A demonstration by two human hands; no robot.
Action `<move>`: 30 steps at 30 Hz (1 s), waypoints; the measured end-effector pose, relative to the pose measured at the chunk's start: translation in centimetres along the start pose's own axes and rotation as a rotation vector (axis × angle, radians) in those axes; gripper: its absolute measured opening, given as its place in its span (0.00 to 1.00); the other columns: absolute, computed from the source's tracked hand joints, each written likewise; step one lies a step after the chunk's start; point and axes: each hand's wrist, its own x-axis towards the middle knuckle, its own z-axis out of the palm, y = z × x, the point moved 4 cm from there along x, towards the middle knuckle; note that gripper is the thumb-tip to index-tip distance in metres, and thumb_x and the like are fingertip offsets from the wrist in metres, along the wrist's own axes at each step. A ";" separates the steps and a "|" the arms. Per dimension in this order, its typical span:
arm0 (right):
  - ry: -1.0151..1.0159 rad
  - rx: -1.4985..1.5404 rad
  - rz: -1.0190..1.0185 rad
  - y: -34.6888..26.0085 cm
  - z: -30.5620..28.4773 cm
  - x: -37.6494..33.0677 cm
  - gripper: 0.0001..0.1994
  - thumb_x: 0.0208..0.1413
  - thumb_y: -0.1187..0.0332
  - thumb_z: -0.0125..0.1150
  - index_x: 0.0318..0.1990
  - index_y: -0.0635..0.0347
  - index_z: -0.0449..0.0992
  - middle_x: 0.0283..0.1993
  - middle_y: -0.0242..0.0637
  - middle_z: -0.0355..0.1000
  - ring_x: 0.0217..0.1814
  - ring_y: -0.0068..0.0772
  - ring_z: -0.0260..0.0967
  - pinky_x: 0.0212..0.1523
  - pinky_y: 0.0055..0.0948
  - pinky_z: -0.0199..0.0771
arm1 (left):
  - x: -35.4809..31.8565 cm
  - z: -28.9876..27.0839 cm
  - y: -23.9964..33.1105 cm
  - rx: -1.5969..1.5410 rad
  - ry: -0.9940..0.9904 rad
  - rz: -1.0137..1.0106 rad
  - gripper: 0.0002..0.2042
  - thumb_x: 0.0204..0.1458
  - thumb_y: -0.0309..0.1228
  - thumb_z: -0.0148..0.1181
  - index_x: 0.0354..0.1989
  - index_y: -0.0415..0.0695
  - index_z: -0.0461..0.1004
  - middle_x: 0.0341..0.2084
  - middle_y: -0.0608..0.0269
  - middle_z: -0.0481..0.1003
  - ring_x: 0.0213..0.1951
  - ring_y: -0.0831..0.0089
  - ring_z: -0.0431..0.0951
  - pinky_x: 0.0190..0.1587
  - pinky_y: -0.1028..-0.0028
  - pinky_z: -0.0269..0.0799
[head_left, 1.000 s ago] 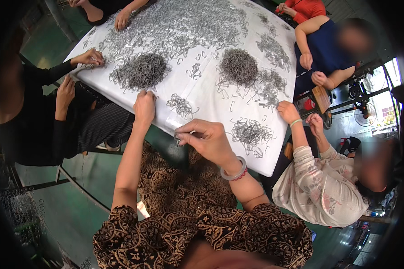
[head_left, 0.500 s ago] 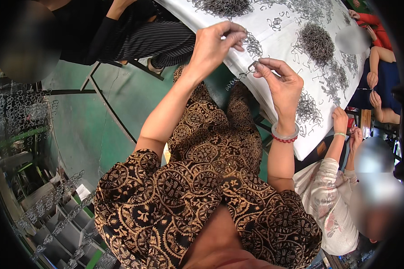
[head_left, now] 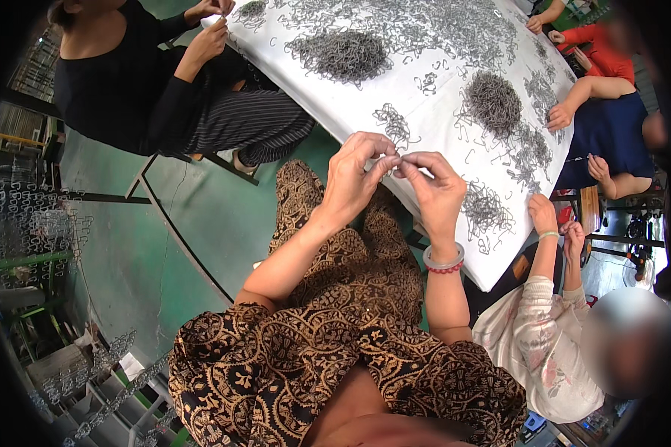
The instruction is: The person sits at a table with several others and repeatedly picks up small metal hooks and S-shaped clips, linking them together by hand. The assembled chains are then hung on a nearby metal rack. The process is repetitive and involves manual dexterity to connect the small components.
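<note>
My left hand (head_left: 356, 175) and my right hand (head_left: 434, 190) meet fingertip to fingertip just off the near edge of the white-covered table (head_left: 455, 257). Both are closed in a pinch on a small dark metal hook (head_left: 397, 155); fingers hide most of it. Beyond them on the cloth lies a small loose heap of bent metal hooks (head_left: 392, 123). Another scattered heap of hooks (head_left: 487, 208) spreads to the right of my right hand, which has a pale bangle and red beads at its wrist.
Larger mounds of hooks (head_left: 350, 56) (head_left: 493, 103) stand farther back. One co-worker in black (head_left: 119, 82) sits at the left; others, including one in a pale top (head_left: 540, 339), work along the right side. Hanging metal pieces (head_left: 33, 223) and a dark bench frame (head_left: 179, 231) are at the left.
My hands were apart, the right holding a metal hook with linked pieces hanging from it. The left has come down to meet the right. The view has shifted, showing more of the table.
</note>
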 end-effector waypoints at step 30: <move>-0.275 -0.493 0.093 5.5 -4.4 12.3 0.10 0.54 0.78 0.56 0.44 0.62 0.76 0.34 0.35 0.73 0.31 0.24 0.71 0.26 0.25 0.72 | -0.1 -1.3 0.7 -0.039 -0.115 0.025 0.06 0.46 0.15 0.61 0.33 0.36 0.77 0.31 0.57 0.78 0.35 0.66 0.79 0.38 0.72 0.73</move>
